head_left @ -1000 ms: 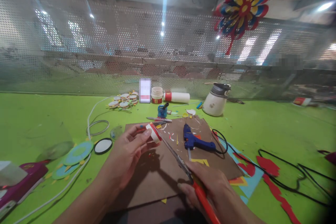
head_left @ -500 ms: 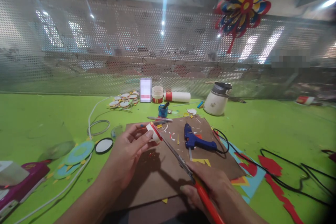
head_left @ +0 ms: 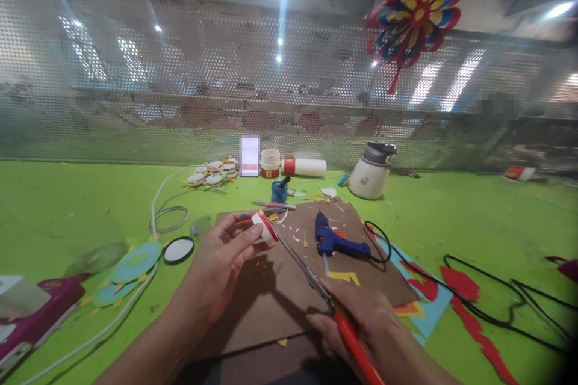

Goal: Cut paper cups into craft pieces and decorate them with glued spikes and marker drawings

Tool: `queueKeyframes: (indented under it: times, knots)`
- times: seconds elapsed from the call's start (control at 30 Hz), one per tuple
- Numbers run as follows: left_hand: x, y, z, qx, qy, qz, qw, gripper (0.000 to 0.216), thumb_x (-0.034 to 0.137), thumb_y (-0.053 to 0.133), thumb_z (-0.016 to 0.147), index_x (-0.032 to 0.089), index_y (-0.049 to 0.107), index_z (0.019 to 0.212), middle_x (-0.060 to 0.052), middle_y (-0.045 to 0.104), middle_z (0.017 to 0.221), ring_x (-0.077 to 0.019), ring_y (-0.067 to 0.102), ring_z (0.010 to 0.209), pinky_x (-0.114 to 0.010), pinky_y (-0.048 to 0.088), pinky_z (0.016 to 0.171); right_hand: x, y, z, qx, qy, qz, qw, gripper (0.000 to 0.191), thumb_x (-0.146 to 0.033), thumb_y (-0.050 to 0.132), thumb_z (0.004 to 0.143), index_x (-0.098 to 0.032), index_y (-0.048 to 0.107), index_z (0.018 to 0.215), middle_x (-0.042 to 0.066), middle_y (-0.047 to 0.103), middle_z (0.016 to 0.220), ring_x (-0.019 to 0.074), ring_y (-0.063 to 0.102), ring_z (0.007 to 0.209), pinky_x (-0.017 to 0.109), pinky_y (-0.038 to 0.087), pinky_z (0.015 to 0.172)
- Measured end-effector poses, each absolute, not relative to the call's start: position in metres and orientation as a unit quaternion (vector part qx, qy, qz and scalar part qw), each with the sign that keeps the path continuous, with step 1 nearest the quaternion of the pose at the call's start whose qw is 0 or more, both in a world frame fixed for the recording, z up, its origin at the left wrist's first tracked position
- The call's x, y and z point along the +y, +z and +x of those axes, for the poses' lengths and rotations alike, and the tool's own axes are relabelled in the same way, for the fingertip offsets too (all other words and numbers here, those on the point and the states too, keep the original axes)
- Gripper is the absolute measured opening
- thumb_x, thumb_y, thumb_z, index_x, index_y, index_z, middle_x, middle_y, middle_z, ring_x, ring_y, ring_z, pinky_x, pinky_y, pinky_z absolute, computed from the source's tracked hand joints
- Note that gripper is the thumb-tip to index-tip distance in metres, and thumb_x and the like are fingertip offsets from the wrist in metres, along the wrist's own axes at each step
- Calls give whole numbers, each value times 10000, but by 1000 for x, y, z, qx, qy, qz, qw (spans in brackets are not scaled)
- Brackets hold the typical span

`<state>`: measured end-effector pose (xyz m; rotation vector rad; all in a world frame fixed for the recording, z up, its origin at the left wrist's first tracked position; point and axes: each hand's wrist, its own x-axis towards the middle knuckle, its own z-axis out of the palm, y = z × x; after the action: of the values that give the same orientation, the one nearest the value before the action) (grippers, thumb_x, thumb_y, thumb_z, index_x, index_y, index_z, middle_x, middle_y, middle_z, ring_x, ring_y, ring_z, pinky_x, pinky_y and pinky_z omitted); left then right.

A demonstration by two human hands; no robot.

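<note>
1) Left hand [head_left: 228,251] is pinching a short white ring with a red band [head_left: 267,230], thumb pressing on the outside, other fingers curling behind; hand is sitting half closed
2) Ring is being held up at a tilt over a flat brown cardboard sheet [head_left: 271,319], left of centre
3) Right hand [head_left: 368,310] is wrapping around a pair of long metal scissors with a red handle [head_left: 311,277], fingers mostly closed
4) Scissors are pointing up and left, tips reaching the ring's red-banded edge; cannot tell how far the blades are parting
5) Blue plastic glue gun [head_left: 343,245] is lying on the cardboard right of the ring, black cable [head_left: 391,248] looping off it; yellow paper scrap [head_left: 345,277] is lying just nearer
6) Black-rimmed white disc [head_left: 178,250] is lying left of the left hand on the bright green table [head_left: 451,216], near light-blue paper discs with yellow points [head_left: 135,263]
7) Farther back, white cylinder with a red stripe [head_left: 311,167] is lying sideways; white kettle with dark lid [head_left: 369,177] is standing right of it
</note>
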<state>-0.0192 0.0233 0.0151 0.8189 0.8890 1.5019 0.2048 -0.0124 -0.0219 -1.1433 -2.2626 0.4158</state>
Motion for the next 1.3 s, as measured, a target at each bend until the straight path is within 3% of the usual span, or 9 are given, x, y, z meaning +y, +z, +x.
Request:
queueKeyframes:
  times: [0.13,0.47,0.87,1.1,1.3]
  knots:
    - [24,15,-20,379,644,335,573,285,289,870,679,168,713,884,-51,768,918,-184,727,794,-301,604,744,-8,-25,205,-850,162,-411,287,221,-354,538,958,-206,656,1072,33,737,768,169,651,625,247,448,587]
    - [26,13,-19,403,625,363,562,387,320,862,693,138,688,988,-100,777,985,-203,729,842,-304,579,782,-8,-20,208,-854,148,-423,264,205,-361,560,956,-218,636,1081,43,752,856,199,702,775,252,493,633]
    - [22,15,-19,400,635,361,554,335,314,858,699,163,682,941,-90,770,973,-215,734,870,-324,573,809,-8,-19,207,-855,144,-429,253,209,-334,549,953,-205,650,1082,41,743,822,195,685,739,258,471,631]
    - [21,13,-19,408,617,377,557,361,328,832,737,160,656,1004,-121,757,1082,-260,723,971,-380,552,887,-8,-30,210,-856,132,-414,282,294,-366,525,961,-183,645,1158,42,738,772,195,684,680,266,449,597]
    - [22,15,-18,406,624,376,551,347,328,845,712,165,675,968,-114,764,1051,-261,726,969,-340,565,829,-11,-26,209,-855,151,-432,244,275,-364,513,978,-187,656,1132,68,758,832,199,697,733,261,469,627]
